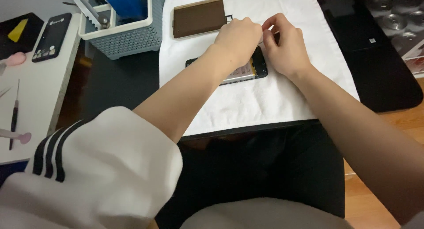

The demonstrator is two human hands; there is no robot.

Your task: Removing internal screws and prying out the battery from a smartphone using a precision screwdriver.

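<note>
**Opened phone under both hands on the white cloth**

The phone (247,72) lies on the white cloth (274,105), its back cover already off: the brown cover (198,18) rests on the cloth just beyond the phone, and the battery shows inside. By that, opening is done and the inner work looks underway, judging from this view alone.

The phone's long axis runs left to right across the cloth, tilted slightly; which end is its top is hidden.

The left hand (238,37) is curled over the phone's middle; what it grips I cannot tell. The right hand (285,45) pinches something small and thin above the phone's right end.

A grey basket (128,39) stands left of the cloth.
</note>
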